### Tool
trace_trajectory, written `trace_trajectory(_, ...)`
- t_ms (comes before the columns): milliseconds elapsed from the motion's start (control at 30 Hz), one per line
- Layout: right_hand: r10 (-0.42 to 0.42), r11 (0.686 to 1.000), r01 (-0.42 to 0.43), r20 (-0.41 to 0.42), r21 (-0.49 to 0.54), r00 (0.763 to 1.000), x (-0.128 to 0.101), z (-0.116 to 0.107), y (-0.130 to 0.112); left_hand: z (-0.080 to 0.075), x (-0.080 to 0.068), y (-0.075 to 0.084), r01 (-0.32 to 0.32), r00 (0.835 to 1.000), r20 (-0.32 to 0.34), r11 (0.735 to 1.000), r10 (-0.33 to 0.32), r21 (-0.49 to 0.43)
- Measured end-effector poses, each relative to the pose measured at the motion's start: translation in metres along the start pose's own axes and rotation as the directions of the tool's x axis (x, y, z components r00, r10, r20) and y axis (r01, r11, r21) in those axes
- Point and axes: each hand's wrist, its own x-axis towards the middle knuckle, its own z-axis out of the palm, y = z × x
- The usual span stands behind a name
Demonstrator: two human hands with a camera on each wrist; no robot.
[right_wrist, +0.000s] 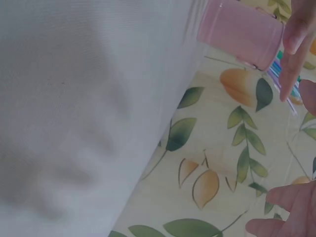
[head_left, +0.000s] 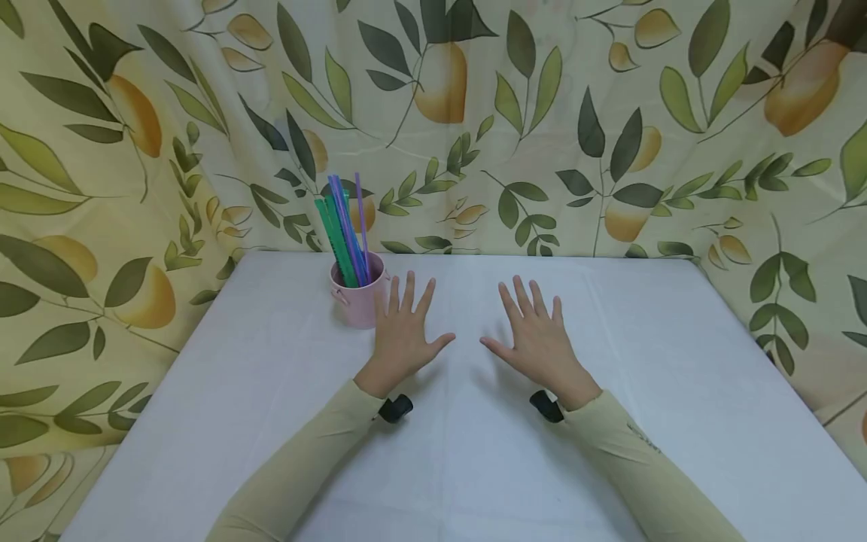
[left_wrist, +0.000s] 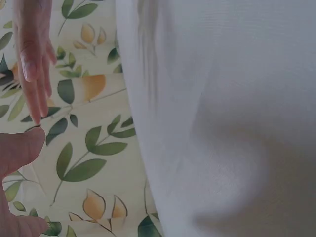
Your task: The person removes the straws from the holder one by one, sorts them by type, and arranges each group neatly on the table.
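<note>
Head view: both hands lie flat on the white table [head_left: 650, 361], fingers spread, holding nothing. The left hand [head_left: 401, 331] rests just beside a pink cup [head_left: 359, 297] of green and purple straws [head_left: 345, 233], near the table's far edge. The right hand [head_left: 538, 339] is a little apart from it, thumbs pointing inward.

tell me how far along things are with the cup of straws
Nothing looks started. The pink cup stands upright on the white table with the straws inside. The left hand and right hand lie spread, holding nothing; the left is beside the cup. All handling remains.
</note>
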Motion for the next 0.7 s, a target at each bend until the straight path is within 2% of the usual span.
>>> trace_trajectory(200,-0.001,1.0,0.001,0.003,-0.004,1.0,0.005,-0.001,-0.001,-0.003,0.003,-0.005,0.0,1.0,-0.022,1.0,0.001,0.022)
trace_trajectory(267,-0.006,1.0,0.006,0.001,-0.009,1.0,0.007,-0.002,-0.002,-0.004,0.004,-0.008,0.001,1.0,-0.017,0.999,0.0,0.052)
trace_trajectory(400,-0.018,1.0,0.018,0.001,-0.011,1.0,0.013,-0.002,-0.005,-0.006,0.005,-0.015,-0.019,1.0,-0.015,0.999,0.02,0.051)
trace_trajectory(533,-0.039,0.999,0.038,-0.027,-0.011,0.999,0.019,0.0,-0.008,-0.007,0.008,-0.024,-0.096,0.994,-0.043,0.994,0.099,0.049)
trace_trajectory(700,-0.077,0.997,0.079,-0.096,0.013,0.992,0.029,0.007,-0.009,-0.01,0.011,-0.039,-0.201,0.972,-0.109,0.978,0.206,0.054)
